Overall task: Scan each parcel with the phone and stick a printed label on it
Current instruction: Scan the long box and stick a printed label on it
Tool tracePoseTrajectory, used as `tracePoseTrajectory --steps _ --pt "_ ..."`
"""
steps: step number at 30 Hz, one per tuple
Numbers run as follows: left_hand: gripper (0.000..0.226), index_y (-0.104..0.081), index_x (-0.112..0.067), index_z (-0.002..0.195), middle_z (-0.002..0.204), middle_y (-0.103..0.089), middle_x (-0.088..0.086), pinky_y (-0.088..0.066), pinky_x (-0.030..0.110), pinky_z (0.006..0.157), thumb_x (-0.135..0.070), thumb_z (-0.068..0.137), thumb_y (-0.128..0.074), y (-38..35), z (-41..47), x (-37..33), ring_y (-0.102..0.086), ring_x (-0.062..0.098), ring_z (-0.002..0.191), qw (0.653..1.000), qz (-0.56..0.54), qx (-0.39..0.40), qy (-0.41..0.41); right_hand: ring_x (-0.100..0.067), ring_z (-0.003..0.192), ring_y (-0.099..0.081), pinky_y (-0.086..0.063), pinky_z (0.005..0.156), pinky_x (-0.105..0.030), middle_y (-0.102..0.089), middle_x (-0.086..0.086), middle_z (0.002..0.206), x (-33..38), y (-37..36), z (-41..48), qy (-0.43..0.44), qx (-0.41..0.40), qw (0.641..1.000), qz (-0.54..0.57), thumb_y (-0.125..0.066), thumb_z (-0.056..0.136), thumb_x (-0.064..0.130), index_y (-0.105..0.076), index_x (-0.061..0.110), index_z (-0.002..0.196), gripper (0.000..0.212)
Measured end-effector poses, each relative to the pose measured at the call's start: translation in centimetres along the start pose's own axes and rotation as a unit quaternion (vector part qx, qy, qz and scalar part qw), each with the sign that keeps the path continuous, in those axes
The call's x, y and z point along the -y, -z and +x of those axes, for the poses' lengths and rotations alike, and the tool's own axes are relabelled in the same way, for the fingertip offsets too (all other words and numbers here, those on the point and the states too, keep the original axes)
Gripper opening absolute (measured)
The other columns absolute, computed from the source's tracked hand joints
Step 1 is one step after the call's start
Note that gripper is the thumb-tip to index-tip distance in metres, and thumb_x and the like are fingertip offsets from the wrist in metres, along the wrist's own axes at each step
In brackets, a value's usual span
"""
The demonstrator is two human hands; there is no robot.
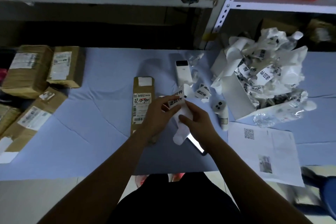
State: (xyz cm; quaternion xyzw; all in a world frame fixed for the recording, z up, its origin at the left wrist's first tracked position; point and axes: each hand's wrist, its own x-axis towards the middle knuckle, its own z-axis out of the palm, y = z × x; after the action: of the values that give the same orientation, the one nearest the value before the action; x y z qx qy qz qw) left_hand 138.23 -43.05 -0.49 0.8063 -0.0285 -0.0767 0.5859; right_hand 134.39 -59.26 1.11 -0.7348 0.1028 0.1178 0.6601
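"Waiting on the left, stacked parcels (27, 72) crowd the table's (81, 142) edge. Are they done or not?"

"Cannot tell from here; only shipping slips show on them. The narrow parcel (142, 103) lying mid-table is the one being worked, and no new sticker is on it yet."

"And the hands?"

"The left hand (158, 114) pinches the printed label (175, 102), just right of that parcel. The right hand (196, 120) grips the backing strip (179, 133) below it. It looks like peeling."

"Scanned?"

"Likely, I'd judge. The phone (197, 144) lies screen-lit on the table under the right wrist, held by nobody. Farther right, a white box (236, 100) heaped with spent backing suggests many parcels are already labelled."
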Motion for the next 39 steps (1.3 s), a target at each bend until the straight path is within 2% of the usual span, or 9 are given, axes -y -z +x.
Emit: tracePoseTrajectory --steps 7,13,16,22,27,31,34,37,39 --pt "0.034 -0.069 -0.022 0.125 0.127 -0.056 0.007 -0.046 0.031 0.098 -0.041 0.098 -0.059 0.5 0.0 0.3 -0.056 0.017 0.114 0.979 0.189 -0.012 -0.079 -0.021 0.120 -0.064 -0.050 0.108 -0.047 -0.070 -0.003 0.126 0.5 -0.3 -0.3 0.002 -0.001 1.000 0.008 -0.066 0.092 -0.005 -0.065 0.020 0.131 0.046" --pt "0.039 -0.062 -0.006 0.132 0.116 -0.064 0.011 -0.050 0.050 0.085 -0.025 0.098 -0.062 1.1 0.3 -0.6 -0.060 0.029 0.105 0.922 0.323 0.033 -0.210 -0.012 0.114 -0.068 -0.053 0.103 -0.034 -0.075 0.001 0.118 0.7 -0.4 0.3 0.026 -0.013 1.000 0.007 -0.069 0.096 0.013 -0.070 0.016 0.127 0.032" --pt "0.034 -0.066 -0.006 0.126 0.113 -0.067 0.010 -0.050 0.050 0.080 -0.023 0.099 -0.055 1.2 0.3 -1.0 -0.062 0.029 0.101 0.920 0.327 0.023 -0.216 -0.004 0.102 -0.071 -0.054 0.089 -0.022 -0.078 0.010 0.105 1.0 -0.4 0.7 0.037 -0.014 0.999 0.016 -0.067 0.098 0.016 -0.077 0.030 0.110 0.021" --pt "0.026 -0.070 -0.009 0.116 0.111 -0.069 0.006 -0.049 0.047 0.086 -0.020 0.102 -0.050 1.3 0.8 -1.2 -0.063 0.023 0.101 0.930 0.313 0.038 -0.190 0.000 0.096 -0.070 -0.053 0.090 -0.024 -0.078 0.016 0.097 0.7 -0.2 2.1 0.056 -0.058 0.996 -0.033 -0.070 0.096 0.020 -0.078 0.034 0.096 0.016" --pt "0.036 -0.070 -0.003 0.104 0.103 -0.068 0.010 -0.048 0.045 0.087 -0.025 0.100 -0.042 1.9 1.9 -1.5 -0.062 0.024 0.095 0.961 0.237 0.055 -0.130 0.000 0.097 -0.070 -0.051 0.087 -0.018 -0.077 0.014 0.099 0.2 0.7 3.7 0.071 -0.028 0.994 -0.073 -0.068 0.097 0.017 -0.079 0.023 0.105 0.015" --pt "0.049 -0.068 0.008 0.092 0.089 -0.067 0.021 -0.046 0.045 0.081 -0.032 0.098 -0.041 1.6 2.5 -2.3 -0.064 0.034 0.084 0.972 0.201 -0.026 -0.122 0.002 0.096 -0.069 -0.051 0.087 -0.016 -0.077 0.017 0.098 0.3 0.8 5.3 0.053 -0.037 0.995 -0.078 -0.068 0.097 0.019 -0.079 0.028 0.103 0.016" --pt "0.029 -0.065 0.006 0.087 0.080 -0.064 0.018 -0.049 0.042 0.071 -0.017 0.100 -0.053 1.7 3.4 -2.8 -0.062 0.030 0.075 0.979 0.151 -0.099 -0.091 0.009 0.096 -0.066 -0.044 0.082 -0.004 -0.073 0.029 0.096 0.7 1.2 7.0 0.052 -0.060 0.993 -0.093 -0.068 0.095 0.020 -0.074 0.041 0.097 0.022" --pt "0.019 -0.060 -0.003 0.081 0.073 -0.058 0.005 -0.043 0.019 0.062 -0.003 0.099 -0.057 1.9 4.2 -3.5 -0.057 0.017 0.066 0.970 0.157 -0.163 -0.087 -0.001 0.100 -0.067 -0.051 0.092 -0.019 -0.075 0.016 0.102 0.7 1.9 8.9 0.020 -0.084 0.991 -0.103 -0.066 0.096 0.018 -0.076 0.029 0.109 0.020" --pt "0.015 -0.062 -0.005 0.085 0.076 -0.059 0.002 -0.044 0.019 0.063 -0.004 0.099 -0.058 2.5 4.6 -4.1 -0.056 0.015 0.068 0.956 0.182 -0.209 -0.100 -0.016 0.103 -0.068 -0.055 0.097 -0.038 -0.074 0.001 0.109 0.4 2.6 10.1 -0.026 -0.110 0.986 -0.121 -0.063 0.097 0.016 -0.072 0.017 0.120 0.024"
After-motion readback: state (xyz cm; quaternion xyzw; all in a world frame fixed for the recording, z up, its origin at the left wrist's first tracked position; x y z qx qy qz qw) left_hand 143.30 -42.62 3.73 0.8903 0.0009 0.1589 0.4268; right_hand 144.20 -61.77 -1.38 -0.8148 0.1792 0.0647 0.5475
